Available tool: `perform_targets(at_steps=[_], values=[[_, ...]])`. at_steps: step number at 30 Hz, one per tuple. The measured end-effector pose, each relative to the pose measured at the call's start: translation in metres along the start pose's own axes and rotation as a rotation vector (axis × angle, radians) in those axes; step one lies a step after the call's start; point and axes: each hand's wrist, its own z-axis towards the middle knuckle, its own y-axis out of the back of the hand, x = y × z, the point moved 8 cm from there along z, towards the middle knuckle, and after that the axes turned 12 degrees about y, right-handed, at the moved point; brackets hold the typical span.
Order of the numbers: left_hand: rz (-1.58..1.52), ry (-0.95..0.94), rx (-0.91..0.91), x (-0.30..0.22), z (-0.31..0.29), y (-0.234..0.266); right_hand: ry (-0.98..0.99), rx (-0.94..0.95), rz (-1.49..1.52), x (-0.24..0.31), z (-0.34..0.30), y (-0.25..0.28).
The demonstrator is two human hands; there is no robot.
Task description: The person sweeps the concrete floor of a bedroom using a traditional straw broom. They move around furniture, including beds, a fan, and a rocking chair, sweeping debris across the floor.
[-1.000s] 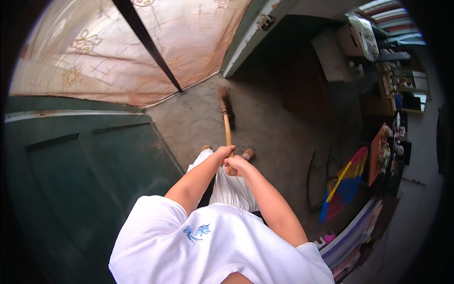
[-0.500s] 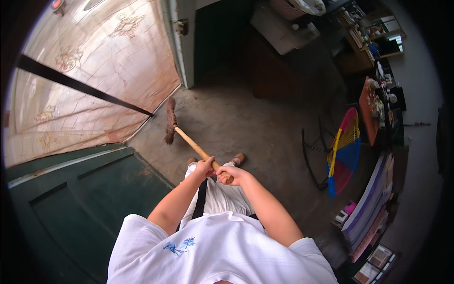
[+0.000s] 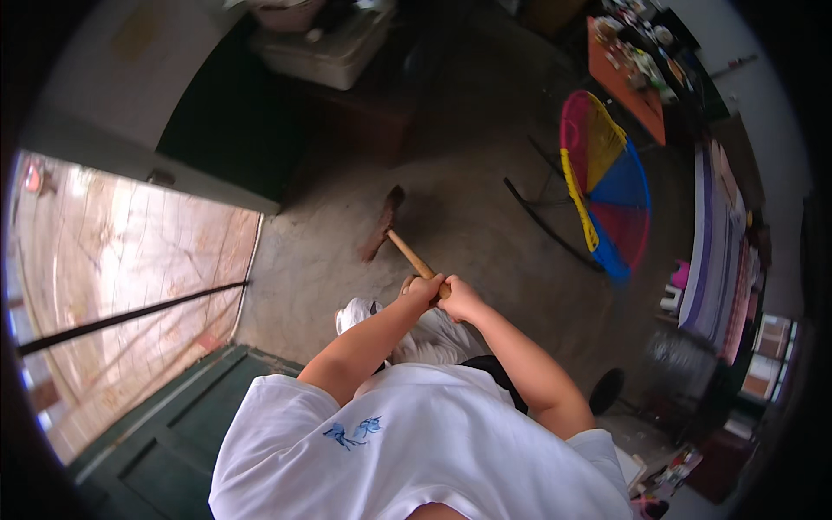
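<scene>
Both of my hands grip the wooden handle of a broom (image 3: 409, 252), which slants away from me and a little to the left. Its brown bristle head (image 3: 381, 229) is at the concrete floor (image 3: 321, 251), somewhat blurred. Closed around the handle is my left hand (image 3: 422, 290), the farther forward of the two. My right hand (image 3: 460, 299) wraps the end of the handle right beside it. The palms and most of the fingertips are hidden.
A doorway with a pale patterned curtain (image 3: 147, 251) and a green door (image 3: 182, 433) lies on the left. To the right stands a multicoloured round chair (image 3: 607, 186) with dark legs. Beyond are a cluttered orange-topped table (image 3: 624, 78), a striped bed (image 3: 715, 243) and a plastic bin (image 3: 329, 52).
My view has turned toward the left doorway side's far wall, shifting the room. The broom head has moved away from the doorway threshold, farther into the room; both hands keep their grip.
</scene>
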Motion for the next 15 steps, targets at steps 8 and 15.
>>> perform_targets(at_steps=[8,15], values=[[0.527,-0.31,-0.184,-0.127,0.01,-0.098,-0.074,-0.337,0.392,-0.061,0.055,0.096],[0.955,-0.338,-0.17,-0.211,0.092,-0.134,-0.195,-0.424,0.95,-0.081,0.15,0.117]])
